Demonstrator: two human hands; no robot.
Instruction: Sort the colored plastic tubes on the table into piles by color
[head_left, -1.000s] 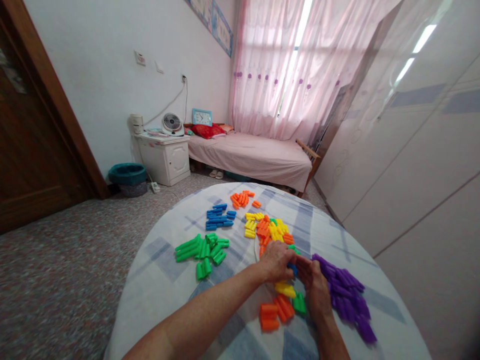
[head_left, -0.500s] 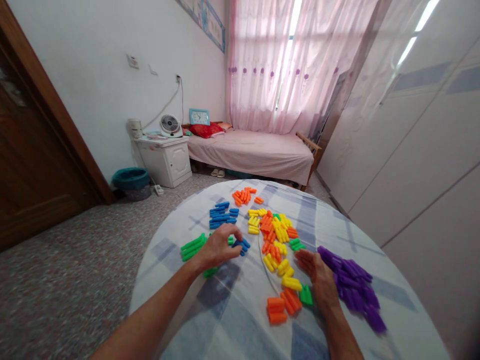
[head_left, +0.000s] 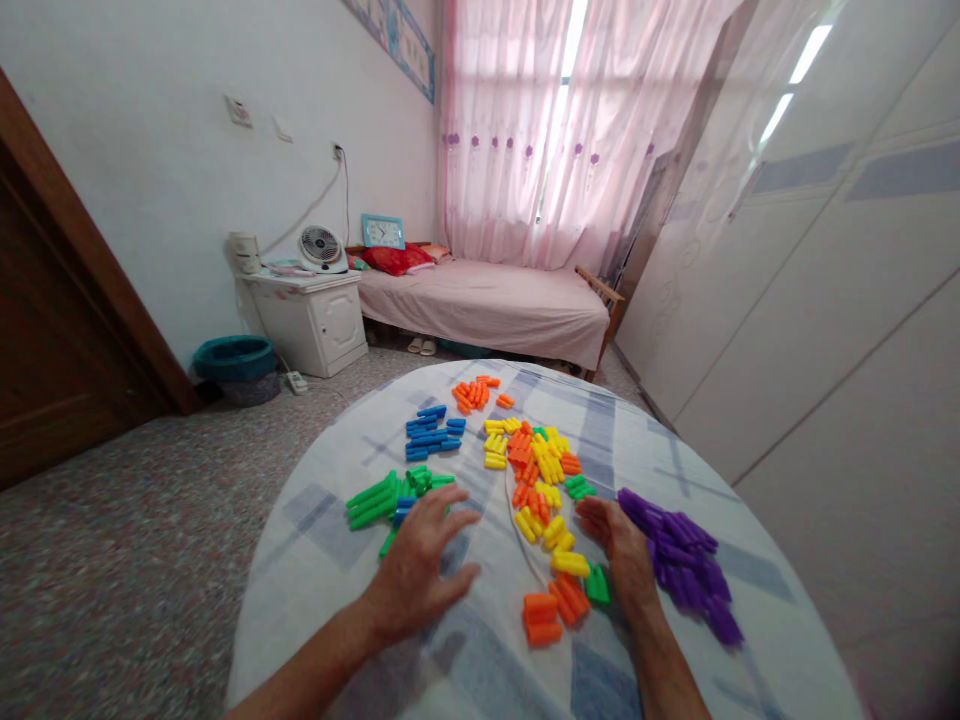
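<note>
My left hand (head_left: 424, 560) is open above the tablecloth, its fingers spread and nothing between them. Just beyond its back lies a pile of green plastic pieces (head_left: 373, 500), with a blue piece (head_left: 404, 508) on it, partly hidden by the hand. My right hand (head_left: 624, 550) rests on its edge, fingers stretched out, between the purple pieces (head_left: 686, 560) and a mixed group of yellow pieces (head_left: 548, 460) and orange pieces (head_left: 523, 450). A small green piece (head_left: 597, 584) sits beside the right wrist. The pieces look like short ribbed tubes.
Farther back on the round table (head_left: 300, 600) are a blue group (head_left: 431, 440) and an orange group (head_left: 472, 394). Near me are larger orange pieces (head_left: 541, 620). Beyond the table stand a bed (head_left: 480, 295), a white cabinet (head_left: 330, 325) and a bin (head_left: 238, 365).
My left hand has drawn back toward me and spread its fingers. Blue that was at its fingertips now shows on the green pile. My right hand stays in place; the view has shifted slightly.
</note>
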